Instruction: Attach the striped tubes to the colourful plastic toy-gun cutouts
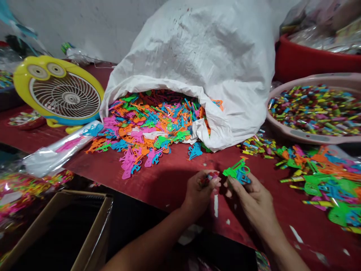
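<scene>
My left hand (196, 195) is closed around several small red shiny pieces (209, 177), like little wrapped tubes; their far ends are hidden by the fingers. Close to it on the right, my right hand (258, 197) grips a few flat plastic toy pieces (237, 170), green, blue and orange. Both hands are above the red table (169, 184). In front of them, many similar bright plastic pieces (158, 124) spill out of a large white sack (194, 52). A lone blue piece (194, 150) lies just beyond my left hand.
At right, a pink basin (307, 138) holds small multicoloured tubes; behind it stands a red tub (316, 62). Plastic pieces with tubes (318, 184) are heaped below. Left are a yellow fan (25, 81), a clear plastic bag (47, 160) and a cardboard box (97, 226).
</scene>
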{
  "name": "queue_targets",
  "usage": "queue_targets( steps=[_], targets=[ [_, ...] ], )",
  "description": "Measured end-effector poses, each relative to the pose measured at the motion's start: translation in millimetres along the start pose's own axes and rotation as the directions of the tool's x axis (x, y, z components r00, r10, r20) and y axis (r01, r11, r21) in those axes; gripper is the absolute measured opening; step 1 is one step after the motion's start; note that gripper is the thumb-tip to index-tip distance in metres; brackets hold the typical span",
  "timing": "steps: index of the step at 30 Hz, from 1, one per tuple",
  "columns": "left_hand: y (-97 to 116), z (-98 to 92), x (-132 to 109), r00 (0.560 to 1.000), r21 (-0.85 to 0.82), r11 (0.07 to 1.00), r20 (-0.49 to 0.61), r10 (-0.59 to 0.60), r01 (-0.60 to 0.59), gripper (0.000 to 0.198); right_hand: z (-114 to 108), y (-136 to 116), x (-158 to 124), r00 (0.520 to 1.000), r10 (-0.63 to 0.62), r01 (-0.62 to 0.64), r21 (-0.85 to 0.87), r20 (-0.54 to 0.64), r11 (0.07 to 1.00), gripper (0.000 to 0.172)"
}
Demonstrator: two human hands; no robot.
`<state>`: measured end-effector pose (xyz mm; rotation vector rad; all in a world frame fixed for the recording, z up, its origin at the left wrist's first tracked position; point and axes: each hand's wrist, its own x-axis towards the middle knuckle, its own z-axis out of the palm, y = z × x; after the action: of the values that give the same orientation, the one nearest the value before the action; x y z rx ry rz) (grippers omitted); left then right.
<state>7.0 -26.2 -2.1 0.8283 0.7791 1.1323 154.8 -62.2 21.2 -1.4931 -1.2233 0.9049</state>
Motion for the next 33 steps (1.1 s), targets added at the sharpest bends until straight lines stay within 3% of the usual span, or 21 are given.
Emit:
queue_targets(
  steps=[7, 14, 24, 28, 31, 33],
  targets=[
    [3.5, 0.4, -2.2, 0.995, -0.001, 1.000, 0.102, 0.016, -0.016, 0.024, -3.6, 7.9, 0.0, 0.994, -0.025, 0.031, -0.054, 0.102, 0.998, 0.020],
    [2.3, -1.3, -2.8, 0.981, 0.017, 1.000, 0.195, -0.002, -0.002, 0.034, -1.2, 2.1, -4.5, 0.993, -0.041, 0.054, -0.114, 0.113, 0.992, 0.031],
    [9.1, -6.4, -7.9, 0.946, 0.169, 0.979, 0.320, 0.057, -0.116, 0.032, -11.7, 7.3, -10.3, 0.988, -0.083, 0.114, -0.257, 0.131, 0.960, 0.042],
    [5.1, -1.4, -10.0, 0.937, 0.257, 0.947, 0.335, 0.099, -0.192, 0.034, -3.1, 3.6, -11.5, 0.988, -0.043, 0.078, -0.234, 0.150, 0.969, 0.046],
    [-1.3, 1.0, -7.1, 0.969, 0.278, 0.945, 0.220, 0.109, -0.169, 0.030, -6.5, 6.3, -8.1, 0.991, 0.086, -0.074, -0.118, 0.107, 0.990, 0.047],
    [-2.6, -2.1, -2.4, 0.992, 0.224, 0.966, 0.040, 0.119, -0.125, 0.031, -30.8, 11.0, 2.1, 0.985, 0.160, -0.162, -0.036, -0.067, 0.986, 0.045]
  ],
)
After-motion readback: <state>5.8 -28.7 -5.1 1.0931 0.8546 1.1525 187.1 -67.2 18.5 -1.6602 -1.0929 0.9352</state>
